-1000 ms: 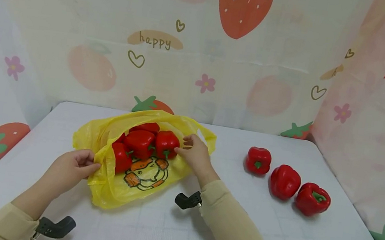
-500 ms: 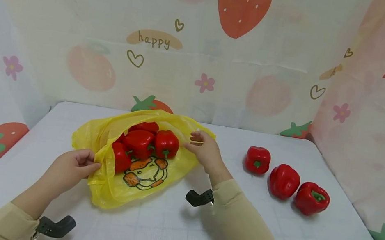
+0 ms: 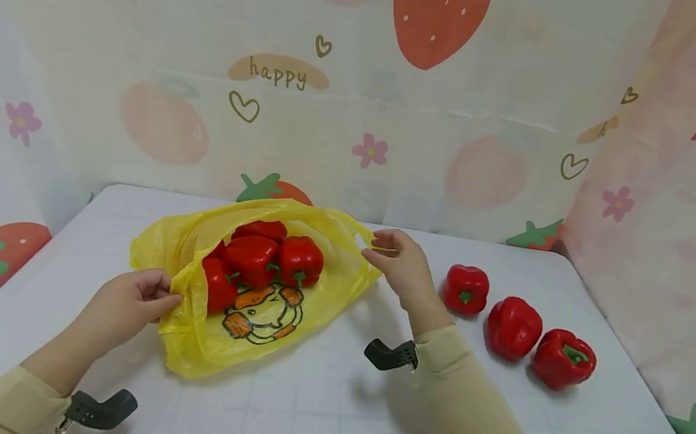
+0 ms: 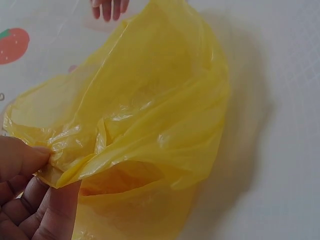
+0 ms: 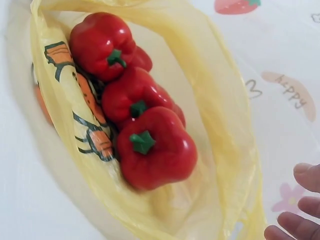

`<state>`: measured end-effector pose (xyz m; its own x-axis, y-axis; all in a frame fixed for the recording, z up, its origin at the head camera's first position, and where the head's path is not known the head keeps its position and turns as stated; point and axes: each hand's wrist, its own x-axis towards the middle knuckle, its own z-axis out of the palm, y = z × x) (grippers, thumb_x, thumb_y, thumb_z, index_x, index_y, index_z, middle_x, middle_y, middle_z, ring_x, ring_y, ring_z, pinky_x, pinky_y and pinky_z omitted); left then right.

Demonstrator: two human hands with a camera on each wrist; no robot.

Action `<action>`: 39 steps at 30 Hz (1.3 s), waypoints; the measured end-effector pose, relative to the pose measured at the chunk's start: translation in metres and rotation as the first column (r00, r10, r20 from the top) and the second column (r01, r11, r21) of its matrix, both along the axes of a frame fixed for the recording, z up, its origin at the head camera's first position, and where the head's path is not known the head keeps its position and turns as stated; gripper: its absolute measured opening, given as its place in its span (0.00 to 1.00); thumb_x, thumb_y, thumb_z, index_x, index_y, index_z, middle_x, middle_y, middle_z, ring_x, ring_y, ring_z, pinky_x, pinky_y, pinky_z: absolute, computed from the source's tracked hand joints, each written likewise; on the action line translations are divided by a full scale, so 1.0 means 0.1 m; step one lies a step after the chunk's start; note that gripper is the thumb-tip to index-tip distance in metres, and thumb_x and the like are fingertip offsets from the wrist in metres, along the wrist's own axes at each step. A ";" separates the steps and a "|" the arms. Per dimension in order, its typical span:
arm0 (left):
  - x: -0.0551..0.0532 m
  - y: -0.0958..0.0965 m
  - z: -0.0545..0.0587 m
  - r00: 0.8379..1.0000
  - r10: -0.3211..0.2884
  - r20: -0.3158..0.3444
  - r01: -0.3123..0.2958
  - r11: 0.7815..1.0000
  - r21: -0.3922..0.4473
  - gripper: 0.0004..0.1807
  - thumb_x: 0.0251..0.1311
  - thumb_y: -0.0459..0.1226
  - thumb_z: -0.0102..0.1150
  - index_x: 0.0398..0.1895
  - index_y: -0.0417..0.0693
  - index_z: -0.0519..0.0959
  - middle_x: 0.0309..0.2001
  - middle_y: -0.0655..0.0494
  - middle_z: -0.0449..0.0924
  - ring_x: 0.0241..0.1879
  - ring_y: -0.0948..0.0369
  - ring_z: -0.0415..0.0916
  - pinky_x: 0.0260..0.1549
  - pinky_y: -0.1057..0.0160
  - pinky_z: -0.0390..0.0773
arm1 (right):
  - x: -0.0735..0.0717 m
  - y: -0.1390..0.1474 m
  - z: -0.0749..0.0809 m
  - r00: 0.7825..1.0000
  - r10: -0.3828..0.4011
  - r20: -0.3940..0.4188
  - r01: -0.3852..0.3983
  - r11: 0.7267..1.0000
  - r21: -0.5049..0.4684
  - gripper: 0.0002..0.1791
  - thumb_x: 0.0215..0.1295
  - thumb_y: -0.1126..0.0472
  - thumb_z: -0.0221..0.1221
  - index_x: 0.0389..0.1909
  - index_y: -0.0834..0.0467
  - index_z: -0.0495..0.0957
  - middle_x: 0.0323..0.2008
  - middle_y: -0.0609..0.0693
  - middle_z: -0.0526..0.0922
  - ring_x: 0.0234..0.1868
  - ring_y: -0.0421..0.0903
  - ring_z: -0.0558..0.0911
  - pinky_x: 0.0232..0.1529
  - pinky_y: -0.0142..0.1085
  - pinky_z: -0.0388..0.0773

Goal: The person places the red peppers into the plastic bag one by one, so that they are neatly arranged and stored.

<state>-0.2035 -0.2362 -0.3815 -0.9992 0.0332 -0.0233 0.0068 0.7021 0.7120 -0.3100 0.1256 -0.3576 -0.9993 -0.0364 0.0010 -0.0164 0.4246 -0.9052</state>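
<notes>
I'm mid-loading: yellow bag lies at table center w/ several red peppers inside. My left hand pinches the bag rim at its 8 o'clock, thumb and fingers closed on plastic. Right hand sits at the bag's 3 o'clock by the handle; whether it grips I can't tell, fingers loosely curled. Next, I judge: grab the nearest loose pepper, 3 o'clock of that hand.

On the table the bag lies left of centre with peppers inside, and three peppers sit in a row to its right.
</notes>
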 end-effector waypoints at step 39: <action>0.01 -0.03 -0.02 1.000 0.009 -0.001 -0.009 1.000 -0.001 0.12 0.59 0.44 0.57 0.33 0.44 0.73 0.28 0.52 0.73 0.30 0.57 0.68 0.28 0.66 0.75 | -0.05 1.29 0.01 0.979 -0.199 -0.042 0.203 0.966 0.160 0.31 0.61 0.50 0.57 0.63 0.54 0.62 0.61 0.54 0.67 0.62 0.53 0.64 0.58 0.49 0.65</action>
